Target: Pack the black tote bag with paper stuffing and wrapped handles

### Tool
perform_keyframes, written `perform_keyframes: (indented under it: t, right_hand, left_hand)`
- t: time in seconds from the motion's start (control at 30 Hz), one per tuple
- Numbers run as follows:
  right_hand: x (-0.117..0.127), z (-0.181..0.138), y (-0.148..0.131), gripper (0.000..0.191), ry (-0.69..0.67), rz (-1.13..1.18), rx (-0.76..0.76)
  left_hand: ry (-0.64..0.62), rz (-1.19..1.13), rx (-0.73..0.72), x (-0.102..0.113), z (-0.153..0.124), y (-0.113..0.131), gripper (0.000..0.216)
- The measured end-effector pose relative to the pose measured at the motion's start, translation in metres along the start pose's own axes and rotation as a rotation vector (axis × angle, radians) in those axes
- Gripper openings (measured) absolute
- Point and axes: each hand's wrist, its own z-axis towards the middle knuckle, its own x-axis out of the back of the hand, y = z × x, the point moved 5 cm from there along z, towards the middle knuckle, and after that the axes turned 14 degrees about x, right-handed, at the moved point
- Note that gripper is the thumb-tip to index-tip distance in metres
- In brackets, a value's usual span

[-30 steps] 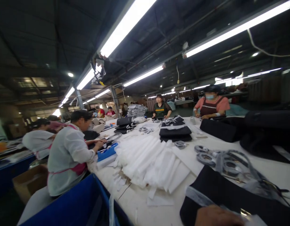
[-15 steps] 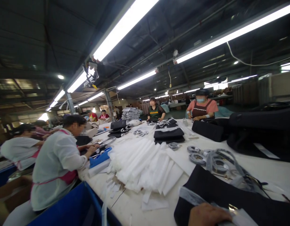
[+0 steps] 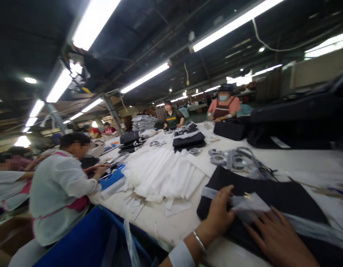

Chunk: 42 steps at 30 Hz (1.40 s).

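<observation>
In front of me lies a black fabric bag (image 3: 288, 193), flat and tilted. A pale strap (image 3: 307, 226) in clear plastic runs across it. White wrapping (image 3: 251, 205) covers part of the strap near a small gold-coloured metal fitting (image 3: 246, 194). My left hand (image 3: 220, 211), with a bracelet and a white cuff at the wrist, bends its thumb and fingers round the left edge of the wrapping. Stretched and spread, my right hand (image 3: 277, 235) rests over the wrapping's right part; some fingertips are blurred.
A fan of white sheets (image 3: 163, 174) lies left of the bag, with coiled straps (image 3: 238, 159) behind it. More black bags (image 3: 188, 139) are stacked farther back. At left, a co-worker (image 3: 60, 189) sits beside a blue bin (image 3: 85, 237). Other people work across the table.
The view has swung right and down. Both my hands now show on the bag; before, only part of one hand was visible at the bottom edge.
</observation>
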Motion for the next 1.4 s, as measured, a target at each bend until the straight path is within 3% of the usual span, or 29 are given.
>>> perform_keyframes:
  t: [0.07,0.2,0.33,0.53,0.77,0.97,1.07,1.23,1.4]
  right_hand:
    - [0.018,0.016,-0.008,0.028,-0.154,0.006,-0.077]
    - [0.030,0.029,-0.010,0.033,-0.280,0.066,-0.212]
    - [0.030,0.028,-0.012,0.031,-0.285,0.103,-0.231]
    - [0.032,0.029,-0.011,0.033,-0.284,0.079,-0.217]
    - [0.029,0.026,-0.011,0.044,-0.273,0.067,-0.204]
    - [0.029,0.025,-0.011,0.041,-0.272,0.090,-0.216]
    - [0.027,0.024,-0.010,0.042,-0.271,0.085,-0.219]
    - [0.028,0.025,-0.010,0.044,-0.251,0.112,-0.224]
    - [0.033,0.027,-0.011,0.040,-0.244,0.169,-0.235]
  left_hand:
    - [-0.043,0.090,-0.012,0.004,0.002,0.004,0.067]
    - [-0.041,0.396,-0.118,0.011,0.003,0.010,0.050]
    - [-0.004,0.626,-0.175,0.016,0.001,0.006,0.047]
    - [-0.003,0.700,-0.216,0.012,0.014,-0.003,0.045]
    - [0.072,0.761,-0.209,0.014,0.026,0.012,0.020]
    - [0.052,0.920,-0.200,0.004,0.031,0.023,0.023]
    - [0.058,0.863,-0.206,0.005,0.033,0.026,0.031]
    - [0.032,0.576,-0.166,0.009,0.032,0.027,0.043]
    - [-0.059,0.291,-0.142,-0.009,0.023,0.029,0.050]
